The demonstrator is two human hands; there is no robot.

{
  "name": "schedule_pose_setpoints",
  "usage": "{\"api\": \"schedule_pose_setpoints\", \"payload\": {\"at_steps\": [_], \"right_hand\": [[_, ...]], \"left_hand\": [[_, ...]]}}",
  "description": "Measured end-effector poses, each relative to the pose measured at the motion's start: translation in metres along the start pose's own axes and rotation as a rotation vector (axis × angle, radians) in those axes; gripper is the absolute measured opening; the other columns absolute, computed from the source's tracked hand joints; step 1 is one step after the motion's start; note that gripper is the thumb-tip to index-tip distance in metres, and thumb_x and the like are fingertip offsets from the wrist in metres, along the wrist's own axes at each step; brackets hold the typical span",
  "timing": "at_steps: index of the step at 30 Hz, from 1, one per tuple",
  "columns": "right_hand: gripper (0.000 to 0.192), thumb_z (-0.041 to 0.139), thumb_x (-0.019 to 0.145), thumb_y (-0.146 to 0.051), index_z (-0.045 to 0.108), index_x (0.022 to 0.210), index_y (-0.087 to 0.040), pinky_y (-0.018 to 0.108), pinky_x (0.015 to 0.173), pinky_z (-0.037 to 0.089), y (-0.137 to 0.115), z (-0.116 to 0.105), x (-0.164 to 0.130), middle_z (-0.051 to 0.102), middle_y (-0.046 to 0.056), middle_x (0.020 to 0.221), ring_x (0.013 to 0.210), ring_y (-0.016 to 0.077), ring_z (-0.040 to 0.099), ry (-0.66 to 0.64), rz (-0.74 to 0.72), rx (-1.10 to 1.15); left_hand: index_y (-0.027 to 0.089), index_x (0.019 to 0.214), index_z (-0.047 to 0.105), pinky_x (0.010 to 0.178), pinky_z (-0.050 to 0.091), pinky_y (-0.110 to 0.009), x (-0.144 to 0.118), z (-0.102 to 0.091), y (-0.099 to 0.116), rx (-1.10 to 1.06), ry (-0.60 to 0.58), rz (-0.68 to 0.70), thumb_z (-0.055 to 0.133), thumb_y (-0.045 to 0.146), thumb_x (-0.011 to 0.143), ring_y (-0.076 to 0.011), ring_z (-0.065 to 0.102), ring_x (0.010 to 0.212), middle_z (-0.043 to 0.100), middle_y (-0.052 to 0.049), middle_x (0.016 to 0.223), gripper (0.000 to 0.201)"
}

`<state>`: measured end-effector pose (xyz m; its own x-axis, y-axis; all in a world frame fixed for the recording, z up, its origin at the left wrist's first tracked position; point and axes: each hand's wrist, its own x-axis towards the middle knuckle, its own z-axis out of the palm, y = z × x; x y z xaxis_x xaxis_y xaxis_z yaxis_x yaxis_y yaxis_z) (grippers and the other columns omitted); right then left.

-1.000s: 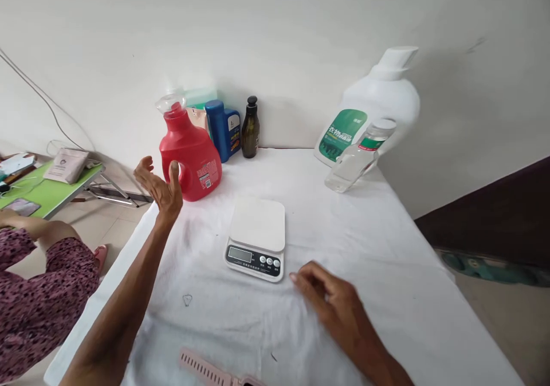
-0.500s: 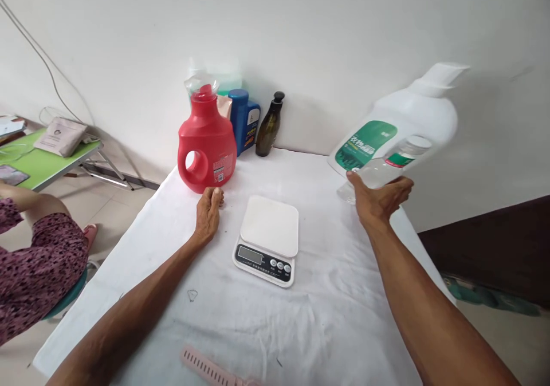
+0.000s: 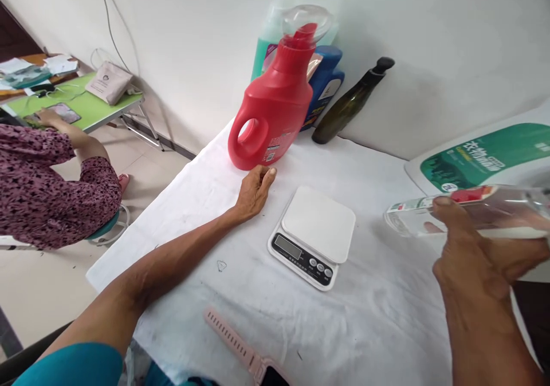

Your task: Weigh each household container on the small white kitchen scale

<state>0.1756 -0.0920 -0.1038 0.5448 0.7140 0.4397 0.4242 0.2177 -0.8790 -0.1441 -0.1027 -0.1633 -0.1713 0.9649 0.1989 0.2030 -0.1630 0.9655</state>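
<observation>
My right hand (image 3: 481,260) is at the right side, thumb on one side and fingers round a clear plastic bottle (image 3: 412,217) with a red and green label. The bottle lies nearly level in my grip, in front of a large white detergent bottle (image 3: 476,157) with a green label. My left hand (image 3: 255,191) rests on the cloth with its fingers curled in, at the foot of a red detergent jug (image 3: 279,102). Between my hands a white kitchen scale (image 3: 318,225) stands with a bare platform and a blank-looking display.
Behind the jug stand a blue bottle (image 3: 329,82), a green-tinted bottle (image 3: 260,56) and a dark pump bottle (image 3: 350,105) against the wall. A pink-strapped watch (image 3: 234,337) lies at the front edge. A seated person (image 3: 55,185) is at a green table (image 3: 92,114) on the left.
The view has swung and tilted, so things sit differently in it. The clear bottle in my right hand has turned nearly level. My left hand stays by the red jug.
</observation>
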Motion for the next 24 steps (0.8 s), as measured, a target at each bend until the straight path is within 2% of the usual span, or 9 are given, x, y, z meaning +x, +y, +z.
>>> {"api": "schedule_pose_setpoints", "payload": {"at_steps": [3,5,8,13,17,24], "right_hand": [[0.047,0.097,0.058,-0.051,0.075,0.09,-0.024,0.056,0.071,0.057,-0.043,-0.002,-0.029,0.074,0.009,0.097,0.089,0.0352,0.068,0.068,-0.005,-0.067],[0.042,0.095,0.06,-0.052,0.076,0.084,-0.023,0.053,0.07,0.057,-0.067,0.002,-0.045,0.073,0.008,0.089,0.084,0.0334,0.069,0.01,-0.014,-0.057],[0.047,0.097,0.059,-0.052,0.079,0.089,-0.021,0.05,0.073,0.058,-0.088,0.011,-0.066,0.073,0.006,0.088,0.08,0.0297,0.069,-0.147,-0.02,-0.032],[0.056,0.098,0.055,-0.053,0.08,0.096,-0.02,0.047,0.079,0.062,-0.094,0.026,-0.087,0.075,0.005,0.092,0.083,0.0278,0.072,-0.319,0.033,-0.059],[0.059,0.097,0.056,-0.055,0.079,0.1,-0.02,0.049,0.086,0.061,-0.09,0.034,-0.09,0.076,0.006,0.097,0.087,0.0279,0.072,-0.346,0.029,-0.069],[0.06,0.095,0.061,-0.056,0.078,0.106,-0.02,0.048,0.088,0.06,-0.082,0.042,-0.094,0.077,0.006,0.099,0.088,0.0276,0.072,-0.386,0.017,-0.091]], "left_hand": [[0.021,0.092,0.055,0.078,0.051,-0.03,0.0,0.001,0.0,0.013,-0.005,-0.007,0.047,0.055,0.108,-0.0165,0.06,0.082,0.062,-0.003,0.088,0.038],[0.021,0.092,0.055,0.078,0.05,-0.03,0.0,0.0,0.0,0.016,-0.007,-0.007,0.048,0.054,0.108,-0.0162,0.06,0.082,0.062,-0.003,0.088,0.037],[0.021,0.09,0.053,0.077,0.049,-0.03,0.0,0.0,0.0,0.018,-0.009,-0.003,0.049,0.053,0.108,-0.0156,0.058,0.08,0.06,-0.002,0.086,0.037],[0.021,0.088,0.052,0.077,0.045,-0.031,0.0,-0.001,0.001,0.023,-0.009,0.015,0.049,0.049,0.109,-0.0148,0.054,0.076,0.058,0.0,0.081,0.035],[0.022,0.086,0.05,0.076,0.043,-0.031,0.0,-0.001,0.005,0.038,-0.012,-0.001,0.051,0.046,0.109,-0.0146,0.052,0.076,0.057,0.0,0.08,0.034],[0.022,0.085,0.049,0.076,0.041,-0.031,0.0,-0.001,0.009,0.018,-0.024,-0.025,0.053,0.042,0.109,-0.0145,0.05,0.075,0.055,0.001,0.081,0.032]]}}
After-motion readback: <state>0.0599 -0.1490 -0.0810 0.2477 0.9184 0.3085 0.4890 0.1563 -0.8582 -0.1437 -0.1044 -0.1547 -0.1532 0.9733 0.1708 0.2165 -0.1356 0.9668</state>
